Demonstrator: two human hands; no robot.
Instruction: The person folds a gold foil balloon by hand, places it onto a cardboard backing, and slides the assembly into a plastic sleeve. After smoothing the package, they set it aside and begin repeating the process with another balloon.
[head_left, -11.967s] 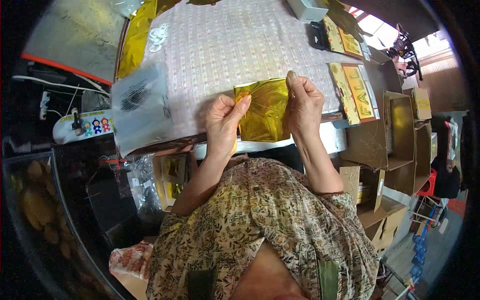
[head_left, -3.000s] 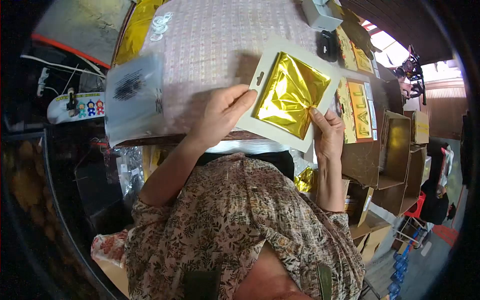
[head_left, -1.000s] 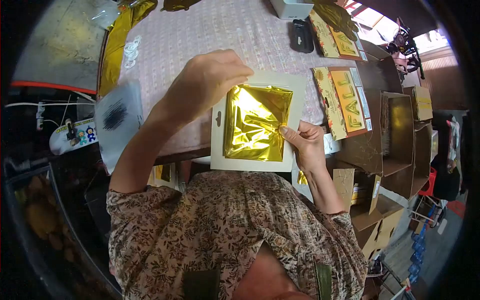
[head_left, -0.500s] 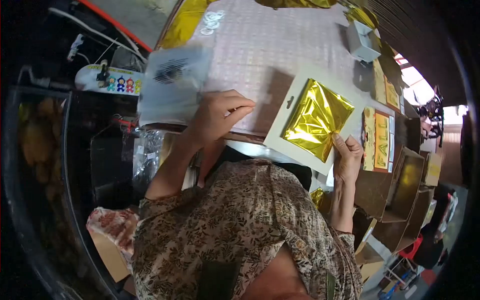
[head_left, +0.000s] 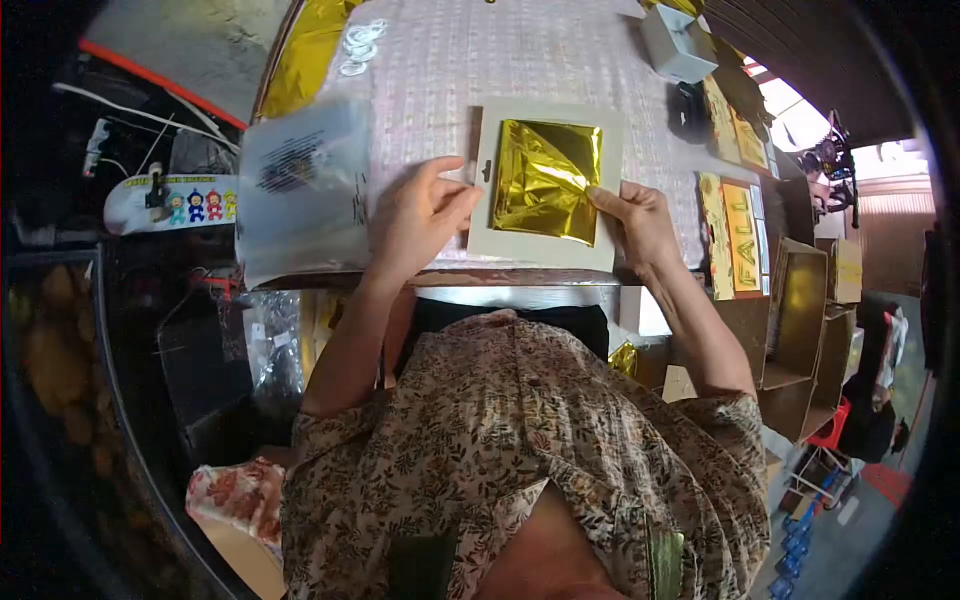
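A folded gold foil packet (head_left: 540, 185) lies on a pale backing card (head_left: 550, 250) with a hanging slot at its left side. My right hand (head_left: 645, 225) grips the card's right edge, its thumb pressing on the foil. At the card's left edge, close to the slot, is my left hand (head_left: 420, 215), thumb and forefinger apart with nothing visible between them. A stack of clear plastic bags (head_left: 305, 200) with dark printing lies left of that hand.
Beyond the bags sit white loops (head_left: 362, 45) and gold foil (head_left: 310, 70). At the right are a small white box (head_left: 680, 45), packages reading "FALL" (head_left: 743, 240) and open cardboard boxes (head_left: 795, 310). The table's front edge (head_left: 500, 277) runs before my body.
The card with the foil has turned upright and moved left, in front of me, carried by my right hand. My left hand's fingers have parted and now meet the card's left edge.
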